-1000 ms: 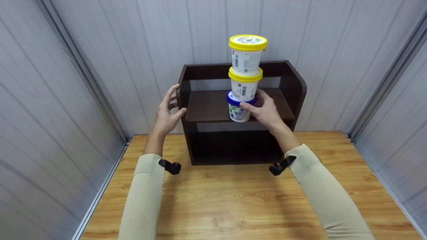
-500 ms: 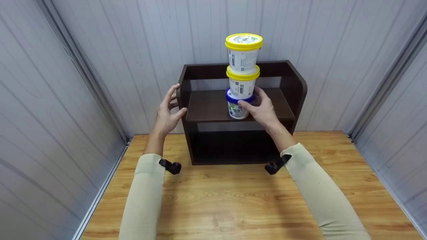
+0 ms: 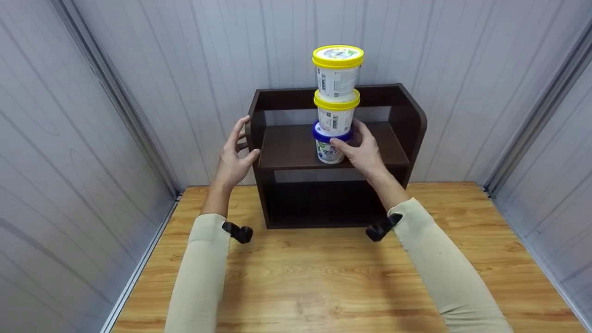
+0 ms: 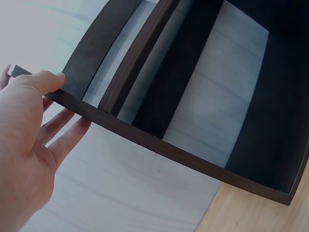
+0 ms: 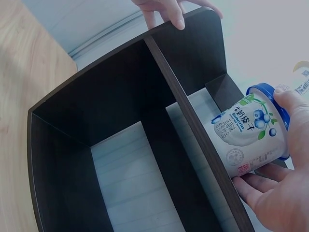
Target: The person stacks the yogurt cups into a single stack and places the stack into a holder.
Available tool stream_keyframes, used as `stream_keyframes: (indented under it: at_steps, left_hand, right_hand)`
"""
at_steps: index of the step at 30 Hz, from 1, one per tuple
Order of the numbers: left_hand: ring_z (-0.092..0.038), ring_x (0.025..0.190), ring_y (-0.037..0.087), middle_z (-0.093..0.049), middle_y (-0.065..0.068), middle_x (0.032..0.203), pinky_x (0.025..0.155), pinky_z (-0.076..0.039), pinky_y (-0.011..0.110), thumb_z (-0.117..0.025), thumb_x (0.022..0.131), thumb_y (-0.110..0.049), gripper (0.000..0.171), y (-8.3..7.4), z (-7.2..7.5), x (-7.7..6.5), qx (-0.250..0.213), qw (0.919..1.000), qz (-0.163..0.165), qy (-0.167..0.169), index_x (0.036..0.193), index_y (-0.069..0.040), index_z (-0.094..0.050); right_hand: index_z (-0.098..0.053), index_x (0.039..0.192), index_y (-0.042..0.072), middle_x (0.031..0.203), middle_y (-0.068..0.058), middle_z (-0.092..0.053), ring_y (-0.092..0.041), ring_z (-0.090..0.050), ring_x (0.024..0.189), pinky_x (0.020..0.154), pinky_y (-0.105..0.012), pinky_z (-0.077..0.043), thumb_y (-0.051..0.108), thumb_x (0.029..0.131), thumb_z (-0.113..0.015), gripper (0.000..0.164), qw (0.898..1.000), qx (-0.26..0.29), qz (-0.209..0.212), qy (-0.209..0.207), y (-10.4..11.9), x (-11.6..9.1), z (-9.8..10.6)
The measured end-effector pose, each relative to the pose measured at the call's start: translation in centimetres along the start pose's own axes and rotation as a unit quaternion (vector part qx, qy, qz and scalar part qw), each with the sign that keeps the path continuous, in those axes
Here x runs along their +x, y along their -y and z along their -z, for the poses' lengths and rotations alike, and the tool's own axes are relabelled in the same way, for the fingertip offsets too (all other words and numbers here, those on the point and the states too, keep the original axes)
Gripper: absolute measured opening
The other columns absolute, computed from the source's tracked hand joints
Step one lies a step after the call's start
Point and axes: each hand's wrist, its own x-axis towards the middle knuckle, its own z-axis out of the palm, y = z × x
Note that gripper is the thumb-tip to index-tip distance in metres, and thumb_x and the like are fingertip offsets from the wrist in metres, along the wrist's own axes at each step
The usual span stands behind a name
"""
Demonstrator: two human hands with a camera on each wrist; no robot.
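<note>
My right hand point(image 3: 365, 152) grips a white tub with a blue lid point(image 3: 330, 151), thumb in front and fingers behind. Blueberries are printed on its label, which faces the right wrist view. Two white tubs with yellow lids stand on it: the middle tub point(image 3: 335, 119) and the top tub point(image 3: 336, 81). The stack is upright at the front of the upper board of a dark brown desktop shelf point(image 3: 286, 145). My left hand point(image 4: 34, 125) holds the shelf's left side panel near its top front, thumb on the inner side and fingers outside.
Below the upper board, the shelf has a lower compartment point(image 3: 328, 203). It stands on a wood-grain surface point(image 3: 300, 277) against a pale panelled wall point(image 3: 194, 55). More panels rise on the left and right. A black camera mount sits on each wrist.
The right hand has shifted the stack slightly left and farther back onto the upper board, mostly in the first half second. The left hand keeps its place on the side panel.
</note>
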Motion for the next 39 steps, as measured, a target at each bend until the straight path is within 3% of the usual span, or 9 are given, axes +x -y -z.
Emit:
stream_keyframes:
  at_steps: [5, 12, 18, 26, 29, 33, 39]
  left_hand:
    - [-0.053, 0.129, 0.037, -0.047, 0.02, 0.146, 0.105, -0.047, 0.05, -0.064, 0.093, 0.008, 0.074, -0.4, 0.1, 0.0, -0.001, 0.9999, 0.015, 0.007, 0.156, -0.016, -0.035]
    - [-0.054, 0.128, 0.036, -0.046, 0.014, 0.148, 0.1, -0.051, 0.053, -0.065, 0.096, -0.001, 0.077, 1.5, 0.0, 0.9, 0.002, 0.9989, 0.04, 0.025, 0.158, -0.034, -0.033]
    - [-0.057, 0.126, 0.031, -0.048, 0.011, 0.147, 0.101, -0.051, 0.048, -0.068, 0.096, -0.006, 0.076, 1.9, 0.0, 0.7, 0.004, 0.9995, 0.029, 0.007, 0.156, -0.041, -0.036]
    - [-0.056, 0.127, 0.034, -0.044, 0.012, 0.152, 0.094, -0.056, 0.046, -0.068, 0.094, -0.006, 0.077, 1.6, -0.3, -0.6, 0.009, 0.9996, 0.022, -0.011, 0.157, -0.037, -0.036]
    - [-0.053, 0.13, 0.035, -0.043, 0.014, 0.153, 0.095, -0.055, 0.048, -0.068, 0.094, -0.004, 0.076, 0.5, -0.3, -1.3, 0.012, 0.9998, 0.011, -0.014, 0.159, -0.026, -0.034]
    - [-0.051, 0.132, 0.032, -0.045, 0.013, 0.153, 0.098, -0.053, 0.05, -0.069, 0.093, -0.002, 0.074, 0.3, -0.4, -2.1, 0.019, 0.9995, -0.007, -0.023, 0.158, -0.018, -0.037]
    - [-0.059, 0.124, 0.034, -0.047, 0.009, 0.152, 0.092, -0.057, 0.048, -0.069, 0.094, -0.004, 0.071, 1.4, -0.5, -3.6, 0.024, 0.9993, -0.023, -0.02, 0.156, -0.022, -0.041]
  right_hand:
    - [-0.03, 0.158, 0.015, 0.151, -0.011, -0.046, -0.024, -0.051, 0.133, 0.11, -0.041, -0.043, 0.036, 0.087, -0.081, 0.091, 1.0, -0.006, -0.002, -0.006, 0.1, -0.3, 0.3]
    - [-0.037, 0.156, 0.015, 0.151, -0.012, -0.047, -0.026, -0.05, 0.135, 0.11, -0.042, -0.044, 0.034, 0.087, -0.081, 0.084, 1.0, 0.001, 0.015, -0.012, 0.2, -1.1, 1.5]
    - [-0.036, 0.156, 0.012, 0.152, -0.019, -0.045, -0.033, -0.046, 0.139, 0.112, -0.046, -0.042, 0.027, 0.09, -0.079, 0.081, 1.0, -0.009, 0.024, -0.012, 0.4, -2.2, 2.6]
    - [-0.041, 0.154, 0.009, 0.15, -0.02, -0.048, -0.035, -0.046, 0.138, 0.109, -0.049, -0.044, 0.025, 0.09, -0.079, 0.076, 0.998, -0.049, 0.044, -0.012, 1.3, -4.4, 3.6]
    - [-0.046, 0.152, 0.014, 0.147, -0.016, -0.052, -0.033, -0.05, 0.136, 0.107, -0.047, -0.047, 0.031, 0.088, -0.081, 0.075, 0.997, -0.054, 0.056, -0.02, 0.4, -4.4, 4.1]
    - [-0.049, 0.15, 0.016, 0.146, -0.016, -0.054, -0.034, -0.051, 0.135, 0.105, -0.047, -0.049, 0.031, 0.087, -0.082, 0.073, 0.996, -0.049, 0.07, -0.022, -0.4, -4.9, 4.6]
    - [-0.045, 0.152, 0.012, 0.149, -0.02, -0.049, -0.04, -0.047, 0.137, 0.106, -0.057, -0.045, 0.017, 0.09, -0.079, 0.071, 0.994, -0.041, 0.097, 0.003, -1.1, -6.5, 5.1]
